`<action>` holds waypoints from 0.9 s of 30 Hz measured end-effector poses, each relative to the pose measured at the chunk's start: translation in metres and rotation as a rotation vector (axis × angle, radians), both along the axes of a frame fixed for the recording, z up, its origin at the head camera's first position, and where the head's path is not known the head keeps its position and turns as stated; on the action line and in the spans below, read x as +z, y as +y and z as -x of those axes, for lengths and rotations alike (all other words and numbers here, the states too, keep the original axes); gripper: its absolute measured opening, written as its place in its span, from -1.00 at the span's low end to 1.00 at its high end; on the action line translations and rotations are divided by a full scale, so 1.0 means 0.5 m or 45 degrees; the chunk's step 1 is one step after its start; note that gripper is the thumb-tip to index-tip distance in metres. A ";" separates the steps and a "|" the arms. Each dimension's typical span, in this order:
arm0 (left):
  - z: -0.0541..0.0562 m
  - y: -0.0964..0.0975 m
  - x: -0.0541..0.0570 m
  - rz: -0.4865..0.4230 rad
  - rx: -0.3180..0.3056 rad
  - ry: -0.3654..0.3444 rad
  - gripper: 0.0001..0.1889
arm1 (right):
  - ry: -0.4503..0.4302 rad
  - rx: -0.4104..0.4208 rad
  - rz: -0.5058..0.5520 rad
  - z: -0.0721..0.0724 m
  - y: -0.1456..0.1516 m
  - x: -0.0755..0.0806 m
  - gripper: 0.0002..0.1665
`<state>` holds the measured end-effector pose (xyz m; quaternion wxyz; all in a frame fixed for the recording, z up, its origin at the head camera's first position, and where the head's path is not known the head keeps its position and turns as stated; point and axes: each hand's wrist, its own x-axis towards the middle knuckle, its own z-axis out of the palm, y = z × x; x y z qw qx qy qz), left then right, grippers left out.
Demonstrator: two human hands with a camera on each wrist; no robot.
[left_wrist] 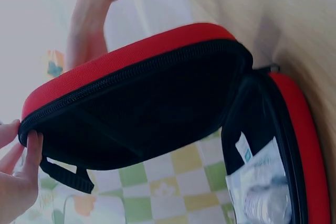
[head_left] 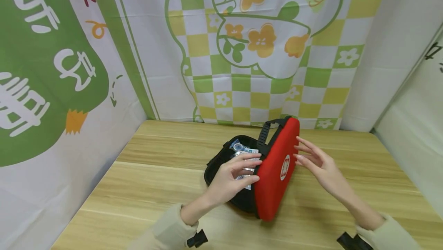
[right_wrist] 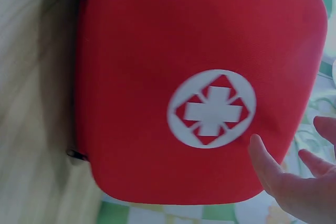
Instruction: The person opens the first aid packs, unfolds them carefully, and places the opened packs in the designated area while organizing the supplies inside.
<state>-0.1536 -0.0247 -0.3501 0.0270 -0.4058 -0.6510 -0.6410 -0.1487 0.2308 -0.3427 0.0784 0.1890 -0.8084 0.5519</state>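
Note:
A red first-aid case [head_left: 277, 180] stands half open on the table, its lid raised almost upright with a white cross emblem [right_wrist: 212, 108] on the outer face. My left hand [head_left: 230, 177] pinches the lid's zippered edge, the thumb and fingers [left_wrist: 32, 156] on either side of it. Close by the lid's outer face, my right hand [head_left: 320, 169] has its fingers spread and loosely bent, holding nothing. Inside the black-lined base [head_left: 214, 169] lie clear packets [left_wrist: 260, 182] and small supplies, partly hidden by the left hand. A black carry handle [head_left: 264, 132] sticks out from the lid's edge.
The case rests on a light wooden table [head_left: 149, 188]. Behind the table hangs a green and yellow checked curtain [head_left: 238, 88], with printed cloth [head_left: 114, 157] along the left side and pale cloth [head_left: 415, 127] at the right.

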 end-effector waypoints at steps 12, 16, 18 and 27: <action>0.038 -0.012 -0.037 0.144 0.031 0.132 -0.71 | 0.039 -0.023 -0.128 -0.033 0.053 0.047 -0.47; 0.080 -0.039 -0.068 0.247 0.176 0.091 -0.75 | 0.026 -0.080 -0.154 -0.049 0.069 0.044 -0.47; 0.101 -0.053 -0.085 0.306 0.234 0.048 -0.77 | 0.014 -0.117 -0.154 -0.057 0.074 0.041 -0.48; 0.179 -0.116 -0.150 0.594 0.485 -0.020 -0.74 | -0.131 -0.288 -0.150 -0.011 0.203 -0.108 -0.41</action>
